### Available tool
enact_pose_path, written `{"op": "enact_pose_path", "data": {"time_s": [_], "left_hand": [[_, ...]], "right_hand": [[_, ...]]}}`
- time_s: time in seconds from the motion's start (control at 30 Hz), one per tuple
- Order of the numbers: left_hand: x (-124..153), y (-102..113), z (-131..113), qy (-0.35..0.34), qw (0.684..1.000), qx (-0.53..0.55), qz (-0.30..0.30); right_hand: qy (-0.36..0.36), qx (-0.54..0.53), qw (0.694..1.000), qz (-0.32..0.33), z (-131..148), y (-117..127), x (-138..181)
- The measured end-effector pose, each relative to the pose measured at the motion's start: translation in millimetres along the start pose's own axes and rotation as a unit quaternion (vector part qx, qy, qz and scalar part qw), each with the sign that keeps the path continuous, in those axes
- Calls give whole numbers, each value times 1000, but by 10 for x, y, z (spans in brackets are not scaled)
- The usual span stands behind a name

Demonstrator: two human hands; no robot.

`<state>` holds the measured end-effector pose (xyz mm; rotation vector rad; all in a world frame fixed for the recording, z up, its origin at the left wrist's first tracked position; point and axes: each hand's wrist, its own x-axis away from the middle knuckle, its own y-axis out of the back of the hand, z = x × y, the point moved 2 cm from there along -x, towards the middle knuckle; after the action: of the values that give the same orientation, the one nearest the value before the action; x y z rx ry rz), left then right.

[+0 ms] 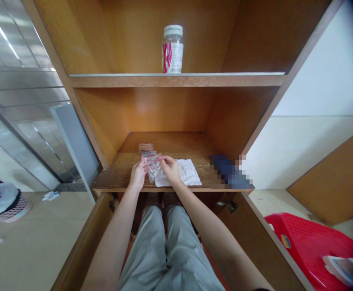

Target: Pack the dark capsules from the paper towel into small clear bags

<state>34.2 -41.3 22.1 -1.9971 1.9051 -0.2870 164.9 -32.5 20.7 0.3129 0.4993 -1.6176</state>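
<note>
My left hand (138, 174) and right hand (171, 169) are both half closed, pinching the same clear plastic bag (154, 167) between them. Two more small bags (146, 148) sit just behind it, so three as far as I can count, all on a wooden shelf (179, 142). One white paper sheet (187, 173) lies under my right hand. On the shelf above there's one jar (172, 49) with a red label (167, 57) and barcode (174, 70), but I can't read the print.

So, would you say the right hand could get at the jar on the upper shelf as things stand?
Probably yes: the right hand is below the shelf at the packets, but nothing stands before the jar, so it could likely rise past the shelf's front edge.
</note>
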Motion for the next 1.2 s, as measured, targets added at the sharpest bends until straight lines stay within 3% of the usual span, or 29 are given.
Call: {"op": "enact_pose_path", "data": {"time_s": [0.17, 0.33, 0.47, 0.6, 0.67, 0.77, 0.93, 1.07, 1.2], "left_hand": [[16, -19, 51, -59, 988, -139, 30], [8, -55, 129, -107, 943, -309, 64], [10, -54, 123, -130, 919, -365, 71], [23, -49, 116, -137, 904, -397, 76], [20, -43, 124, -142, 904, -397, 78], [2, -26, 147, -142, 909, -384, 80], [-17, -11, 159, -136, 915, -371, 80], [-8, -16, 149, -137, 922, -354, 80], [-9, -13, 152, -128, 926, -348, 77]], "right_hand": [[-108, -223, 962, -116, -54, 127, -120], [-183, -334, 919, -97, -107, 262, -203], [-176, -359, 912, -89, -75, 378, -311], [-163, -245, 951, -93, -44, 668, -523], [-162, -129, 972, -108, -88, 893, -641], [-134, 68, 979, -137, -219, 1233, -793], [-122, 274, 948, -104, -480, 1540, -917], [-62, 412, 906, -69, -551, 1603, -885], [-9, 462, 883, -86, -496, 1593, -804]]}}
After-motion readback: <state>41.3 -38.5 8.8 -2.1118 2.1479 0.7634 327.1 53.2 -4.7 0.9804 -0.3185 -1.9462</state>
